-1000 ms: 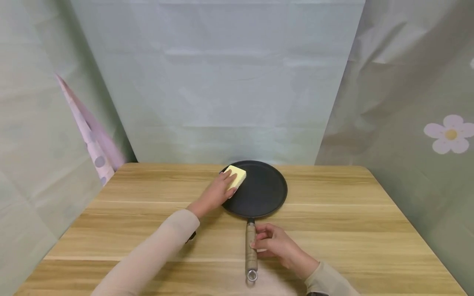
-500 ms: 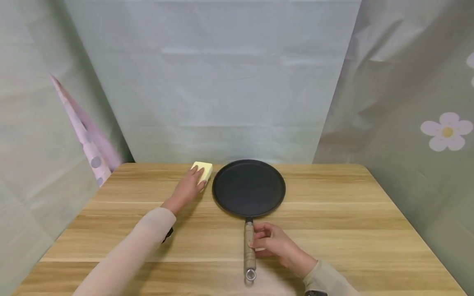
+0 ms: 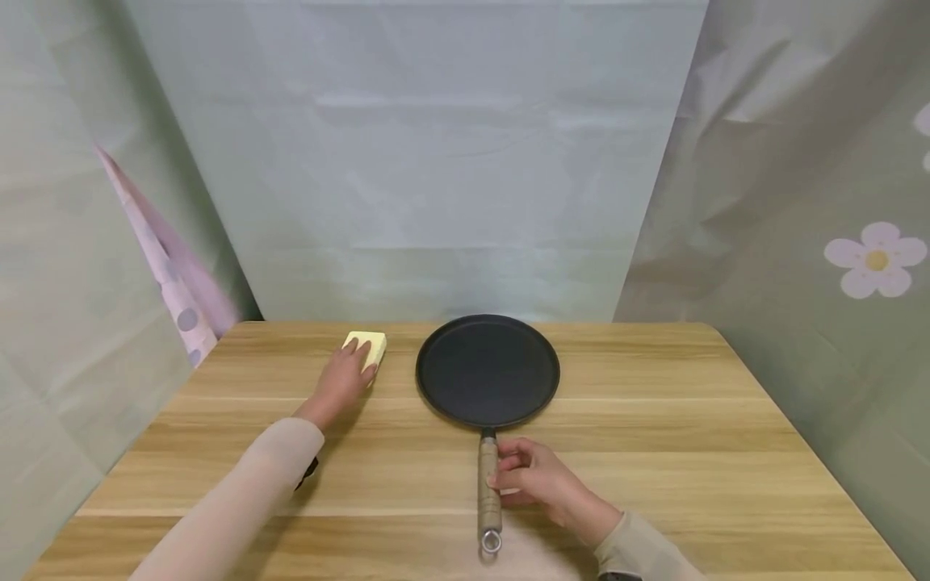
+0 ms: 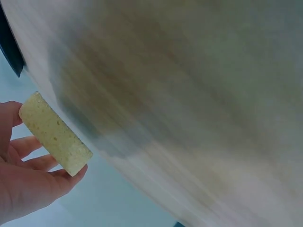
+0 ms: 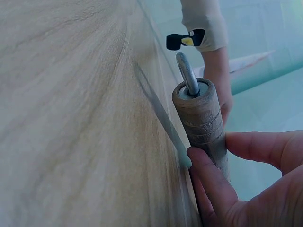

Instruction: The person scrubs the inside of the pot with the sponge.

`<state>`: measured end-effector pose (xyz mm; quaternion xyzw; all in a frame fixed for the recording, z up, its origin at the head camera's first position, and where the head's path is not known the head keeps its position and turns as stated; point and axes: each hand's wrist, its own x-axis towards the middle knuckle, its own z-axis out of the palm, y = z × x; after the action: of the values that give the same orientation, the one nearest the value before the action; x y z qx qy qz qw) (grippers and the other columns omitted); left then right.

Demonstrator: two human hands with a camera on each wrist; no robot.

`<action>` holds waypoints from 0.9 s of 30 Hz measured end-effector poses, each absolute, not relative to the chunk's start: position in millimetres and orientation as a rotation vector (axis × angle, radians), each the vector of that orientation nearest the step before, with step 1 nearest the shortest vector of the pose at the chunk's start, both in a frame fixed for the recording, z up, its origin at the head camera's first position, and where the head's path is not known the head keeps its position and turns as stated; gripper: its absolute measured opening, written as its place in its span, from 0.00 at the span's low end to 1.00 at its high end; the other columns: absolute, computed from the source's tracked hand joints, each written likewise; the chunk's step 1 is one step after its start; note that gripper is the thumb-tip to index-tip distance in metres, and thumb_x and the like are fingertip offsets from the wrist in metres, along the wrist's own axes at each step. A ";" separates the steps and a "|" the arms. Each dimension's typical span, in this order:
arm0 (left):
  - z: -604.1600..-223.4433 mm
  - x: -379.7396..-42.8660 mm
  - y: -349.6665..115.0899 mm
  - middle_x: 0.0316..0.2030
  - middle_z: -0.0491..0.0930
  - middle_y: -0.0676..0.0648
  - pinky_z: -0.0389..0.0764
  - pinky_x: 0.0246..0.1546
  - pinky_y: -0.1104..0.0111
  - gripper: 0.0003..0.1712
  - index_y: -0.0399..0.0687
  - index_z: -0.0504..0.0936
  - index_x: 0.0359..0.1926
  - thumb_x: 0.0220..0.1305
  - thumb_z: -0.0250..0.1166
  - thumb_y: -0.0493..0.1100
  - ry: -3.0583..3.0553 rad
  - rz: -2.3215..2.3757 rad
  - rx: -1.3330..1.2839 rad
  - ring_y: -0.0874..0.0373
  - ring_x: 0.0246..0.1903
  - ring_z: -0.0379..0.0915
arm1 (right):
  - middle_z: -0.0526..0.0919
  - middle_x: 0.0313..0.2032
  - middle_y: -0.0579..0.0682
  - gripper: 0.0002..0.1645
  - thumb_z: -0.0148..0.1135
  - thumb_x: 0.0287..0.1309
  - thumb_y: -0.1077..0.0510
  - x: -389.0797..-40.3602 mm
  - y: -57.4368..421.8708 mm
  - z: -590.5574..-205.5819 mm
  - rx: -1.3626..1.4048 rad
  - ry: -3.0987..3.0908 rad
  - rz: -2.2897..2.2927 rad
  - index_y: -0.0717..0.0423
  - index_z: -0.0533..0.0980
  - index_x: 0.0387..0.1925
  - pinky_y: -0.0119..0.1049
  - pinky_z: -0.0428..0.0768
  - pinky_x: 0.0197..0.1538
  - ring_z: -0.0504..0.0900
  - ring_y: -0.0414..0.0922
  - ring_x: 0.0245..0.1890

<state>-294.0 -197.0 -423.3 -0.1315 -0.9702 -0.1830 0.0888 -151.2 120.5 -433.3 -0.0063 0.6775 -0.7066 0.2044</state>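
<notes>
A yellow sponge point(image 4: 56, 134) is held in my left hand point(image 3: 340, 383), left of the pan on the table. Thumb and fingers grip it from opposite sides in the left wrist view, close over the wooden surface. The round, flat black frying pan point(image 3: 488, 369) sits near the table's far edge, its handle point(image 3: 489, 484) pointing toward me. My right hand point(image 3: 541, 484) pinches that handle from the right, thumb on one side and fingers on the other. In the right wrist view, the wooden handle ends in a metal ring point(image 5: 187, 73).
Wood-grain table point(image 3: 654, 436) extends on both sides of the pan, its far edge just behind it. Pale curtains point(image 3: 450, 161) hang around the table on the back and sides. A watch-like band point(image 3: 620, 576) is on my right wrist.
My left hand has carried the sponge leftward off the pan and, lately, a little nearer to me and down toward the table. The right hand stays on the handle.
</notes>
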 end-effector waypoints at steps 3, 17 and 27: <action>-426.2 -292.1 -199.9 0.62 0.59 0.20 0.56 0.64 0.40 0.28 0.22 0.64 0.63 0.69 0.55 0.39 -2.893 -0.531 -0.377 0.25 0.62 0.55 | 0.73 0.38 0.55 0.32 0.65 0.48 0.73 -150.9 120.1 -433.6 -0.019 1.887 -1.969 0.74 0.65 0.56 0.46 0.84 0.41 0.78 0.45 0.35; -432.4 -287.4 -201.6 0.63 0.58 0.19 0.64 0.55 0.35 0.28 0.25 0.64 0.64 0.70 0.53 0.40 -2.971 -0.530 -0.270 0.21 0.60 0.54 | 0.72 0.38 0.55 0.33 0.65 0.47 0.72 -151.0 120.1 -434.4 -0.026 1.889 -1.973 0.75 0.65 0.56 0.46 0.84 0.41 0.77 0.45 0.35; -434.1 -287.8 -200.4 0.64 0.56 0.20 0.64 0.56 0.35 0.29 0.24 0.62 0.65 0.70 0.53 0.41 -2.994 -0.519 -0.247 0.20 0.60 0.53 | 0.73 0.39 0.56 0.33 0.65 0.48 0.72 -150.1 119.8 -433.5 -0.020 1.892 -1.972 0.75 0.64 0.56 0.47 0.84 0.41 0.77 0.45 0.35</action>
<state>-287.8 -200.4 -434.1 -0.0811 -0.9810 -0.1702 0.0465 -150.1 119.8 -433.5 -0.0072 0.6779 -0.7065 0.2032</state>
